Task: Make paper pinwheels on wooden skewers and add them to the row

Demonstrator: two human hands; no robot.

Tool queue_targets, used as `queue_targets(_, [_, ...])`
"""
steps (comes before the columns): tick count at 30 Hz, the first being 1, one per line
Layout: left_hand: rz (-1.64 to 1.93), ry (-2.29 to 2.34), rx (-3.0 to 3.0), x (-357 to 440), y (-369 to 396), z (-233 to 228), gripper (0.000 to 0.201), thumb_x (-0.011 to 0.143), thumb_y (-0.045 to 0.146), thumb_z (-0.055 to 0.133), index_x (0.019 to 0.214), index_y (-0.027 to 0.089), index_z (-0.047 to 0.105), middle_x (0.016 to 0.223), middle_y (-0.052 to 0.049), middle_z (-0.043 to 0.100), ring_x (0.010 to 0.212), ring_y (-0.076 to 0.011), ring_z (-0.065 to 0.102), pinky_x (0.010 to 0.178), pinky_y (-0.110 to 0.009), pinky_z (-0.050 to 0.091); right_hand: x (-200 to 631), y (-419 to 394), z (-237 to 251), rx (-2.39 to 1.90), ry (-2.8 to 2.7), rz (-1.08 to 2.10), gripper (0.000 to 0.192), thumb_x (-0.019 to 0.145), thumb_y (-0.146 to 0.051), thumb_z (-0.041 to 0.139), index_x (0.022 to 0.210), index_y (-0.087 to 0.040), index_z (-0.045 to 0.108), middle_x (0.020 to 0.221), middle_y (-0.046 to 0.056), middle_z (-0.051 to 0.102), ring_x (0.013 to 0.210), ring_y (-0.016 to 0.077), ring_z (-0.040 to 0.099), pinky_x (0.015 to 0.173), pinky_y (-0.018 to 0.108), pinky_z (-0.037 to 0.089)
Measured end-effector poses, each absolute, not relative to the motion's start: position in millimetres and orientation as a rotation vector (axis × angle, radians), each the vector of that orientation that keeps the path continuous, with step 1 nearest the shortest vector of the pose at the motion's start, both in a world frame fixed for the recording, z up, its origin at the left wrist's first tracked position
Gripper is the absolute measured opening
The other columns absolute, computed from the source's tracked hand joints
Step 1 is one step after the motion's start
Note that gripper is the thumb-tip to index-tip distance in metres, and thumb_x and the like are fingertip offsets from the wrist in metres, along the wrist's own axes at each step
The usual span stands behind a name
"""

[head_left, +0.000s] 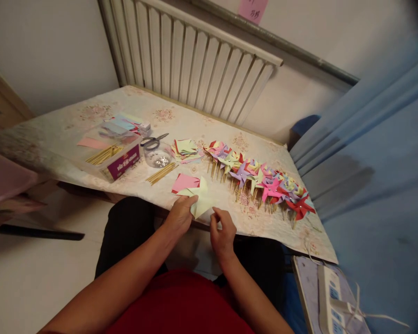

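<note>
My left hand (181, 214) grips a pale green paper pinwheel (204, 200) at its left side, the thumb lying on top of it. Its blades are partly folded, and it is above the table's front edge. Just right of its corner is my right hand (223, 231), fingers curled with thumb and index tips close together. Whatever those tips hold, if anything, is too small to make out. Behind the pinwheel, pink and red paper squares (185, 183) lie on the table. Thin wooden sticks (162, 173) lie to their left, beside a clear round container (160, 158) of small shiny pieces.
Finished pinwheels (271, 188) on sticks crowd the right side of the floral tablecloth (132, 103). Scissors (154, 140) rest by the round container. A plastic box (126, 161) with sticks stands left; a paper stack (186, 147) lies mid-table. A power strip (330, 297) sits lower right.
</note>
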State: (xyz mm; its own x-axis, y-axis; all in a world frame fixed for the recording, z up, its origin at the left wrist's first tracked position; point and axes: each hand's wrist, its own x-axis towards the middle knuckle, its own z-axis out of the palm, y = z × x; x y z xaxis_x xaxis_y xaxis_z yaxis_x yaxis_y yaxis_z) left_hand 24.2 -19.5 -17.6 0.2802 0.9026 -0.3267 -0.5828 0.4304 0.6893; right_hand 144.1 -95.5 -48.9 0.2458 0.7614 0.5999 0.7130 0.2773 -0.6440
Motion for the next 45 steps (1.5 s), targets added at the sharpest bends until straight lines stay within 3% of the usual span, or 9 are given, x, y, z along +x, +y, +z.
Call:
queue_targets(5, [1.016, 0.749, 0.466, 24, -23, -14, 0.008, 0.066, 0.021, 0.07, 0.067, 0.017, 0.063, 0.059, 0.002, 0.062, 0.055, -0.0129, 0.055, 0.057, -0.026, 0.043, 142, -94, -66, -1.415, -1.672, 0.008, 0.03, 0.092, -0.017, 0.046, 0.117, -0.021, 0.063, 0.093, 0.008, 0.067, 0.087, 0.0187, 0.063, 0.075, 0.031, 0.051])
queue_targets(10, [1.024, 0.785, 0.454, 24, -25, -14, 0.012, 0.064, 0.02, 0.071, 0.063, 0.017, 0.059, 0.056, 0.003, 0.059, 0.051, -0.0109, 0.05, 0.055, -0.025, 0.04, 138, -87, -64, -1.432, -1.643, 0.084, 0.026, 0.093, -0.021, 0.047, 0.109, -0.021, 0.067, 0.086, 0.007, 0.068, 0.081, 0.0183, 0.063, 0.073, 0.031, 0.051])
queue_targets(19, [1.012, 0.789, 0.536, 25, -28, -17, 0.019, 0.064, 0.026, 0.072, 0.06, 0.019, 0.055, 0.054, 0.003, 0.055, 0.049, -0.0119, 0.05, 0.05, -0.026, 0.038, 118, -84, -37, -1.448, -1.015, 0.703, 0.017, 0.085, -0.037, 0.057, 0.087, -0.022, 0.062, 0.069, 0.001, 0.067, 0.058, 0.0172, 0.064, 0.059, 0.029, 0.051])
queue_targets(23, [1.014, 0.834, 0.582, 26, -29, -24, 0.019, 0.066, 0.029, 0.07, 0.06, 0.019, 0.055, 0.052, 0.003, 0.054, 0.047, -0.0112, 0.048, 0.046, -0.025, 0.034, 110, -81, -27, -1.461, -0.869, 0.826, 0.019, 0.081, -0.042, 0.058, 0.079, -0.023, 0.057, 0.062, -0.001, 0.064, 0.051, 0.0167, 0.06, 0.051, 0.028, 0.047])
queue_targets(33, [1.0, 0.809, 0.591, 29, -30, -20, 0.023, 0.064, 0.032, 0.071, 0.06, 0.018, 0.053, 0.05, 0.004, 0.054, 0.041, -0.0098, 0.046, 0.041, -0.024, 0.032, 105, -70, -23, -1.53, -0.744, 0.865, 0.014, 0.074, -0.037, 0.055, 0.071, -0.024, 0.049, 0.049, -0.004, 0.059, 0.045, 0.0164, 0.058, 0.044, 0.026, 0.043])
queue_targets(45, [1.01, 0.854, 0.598, 31, -29, -29, 0.02, 0.065, 0.03, 0.069, 0.062, 0.019, 0.053, 0.05, 0.004, 0.054, 0.041, -0.0104, 0.046, 0.041, -0.025, 0.035, 107, -64, -27, -1.561, -0.71, 0.847, 0.01, 0.07, -0.03, 0.054, 0.066, -0.025, 0.047, 0.049, -0.003, 0.059, 0.044, 0.0178, 0.059, 0.042, 0.027, 0.044])
